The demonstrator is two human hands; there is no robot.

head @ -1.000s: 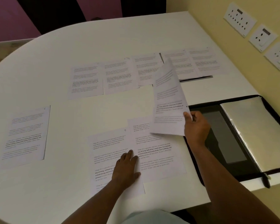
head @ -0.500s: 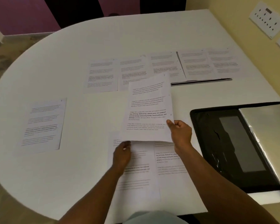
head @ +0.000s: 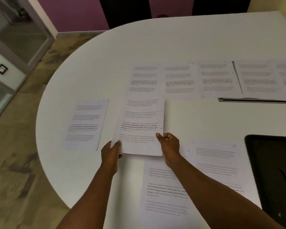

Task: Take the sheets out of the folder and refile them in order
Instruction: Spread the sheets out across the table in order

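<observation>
Sorting step: left hand [head: 110, 153] and right hand [head: 169, 144] both pinch one printed sheet [head: 139, 128] by its lower corners, above the white table [head: 155, 47], beside a lone sheet [head: 85, 123]. Next, it needs placing in sequence.

On the sheet [head: 141, 128] pinched between my fingers, the bold lines read roughly "way of living. Defined by a slower pace, it is centered around strong community bonds, local traditions"; the rest of its print is too blurred, as on every sheet beyond my fingertips.
</observation>
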